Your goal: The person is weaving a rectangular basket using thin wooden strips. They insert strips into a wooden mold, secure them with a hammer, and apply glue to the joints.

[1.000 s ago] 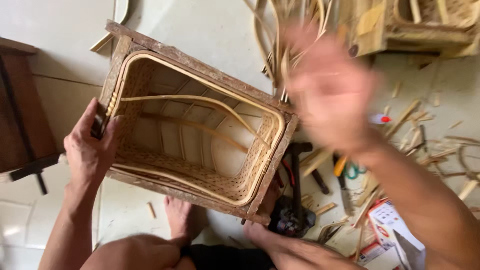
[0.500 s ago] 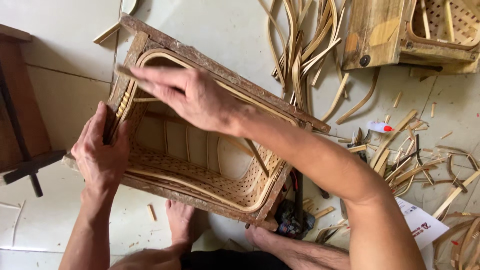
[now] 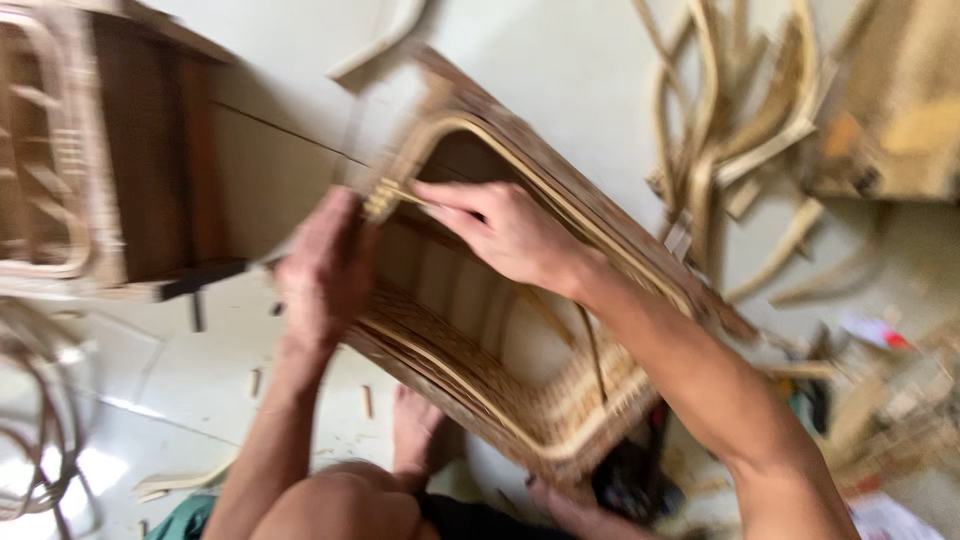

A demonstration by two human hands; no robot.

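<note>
Basket frame [image 3: 520, 350] gripped at its rim by left hand [image 3: 325, 270], cane strip [image 3: 400, 195] pinched by right hand [image 3: 510, 235]; weaving judged part-finished, rim binding unfinished.

packages: one possible, a white sheet or carton corner [image 3: 885, 520] on the floor at the bottom right, too blurred to tell which | labels: small white-and-red item [image 3: 870, 330] on the floor at right, blurred | signs: none | screens: none
</note>
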